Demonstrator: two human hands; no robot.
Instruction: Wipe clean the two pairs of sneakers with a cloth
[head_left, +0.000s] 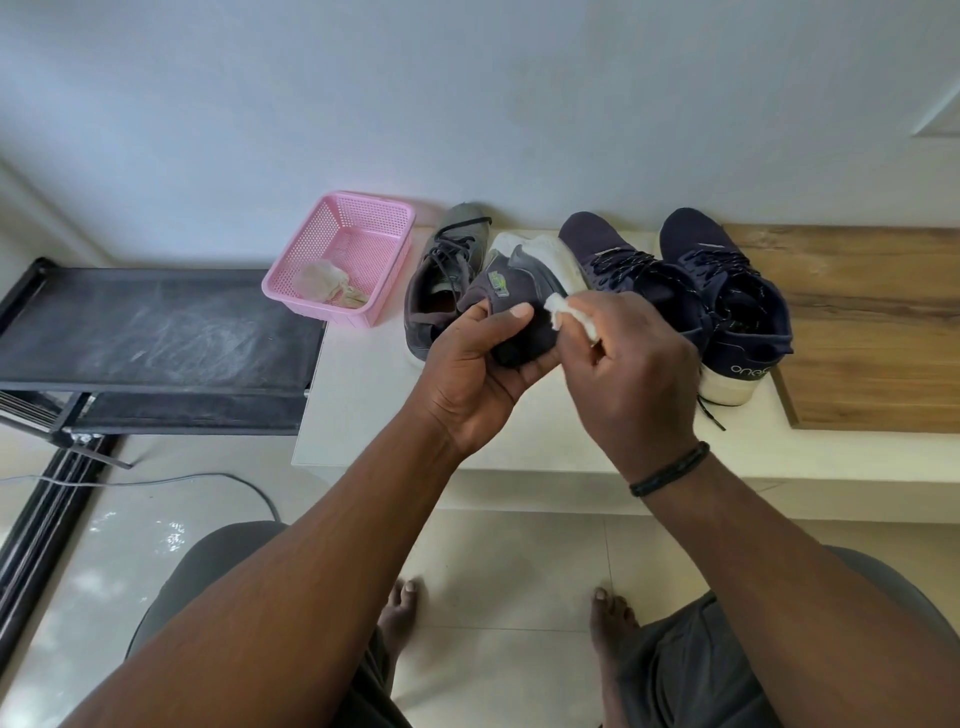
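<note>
My left hand (475, 364) grips a grey sneaker (519, 280) by its heel, tipped on its side with the white sole facing right. Against that heel my right hand (628, 364) presses a small white cloth (563, 312). The other grey sneaker (447, 260) stands on the white ledge (363, 384) just behind my left hand. Two navy sneakers (608, 254) (727, 291) with white soles stand side by side to the right, partly hidden by my right hand.
A pink perforated basket (363, 218) with a crumpled rag (327, 283) in it sits left of the shoes. A black rack (156, 332) stands further left. A wooden board (872, 332) covers the ledge on the right. A cable (208, 478) lies on the tiled floor.
</note>
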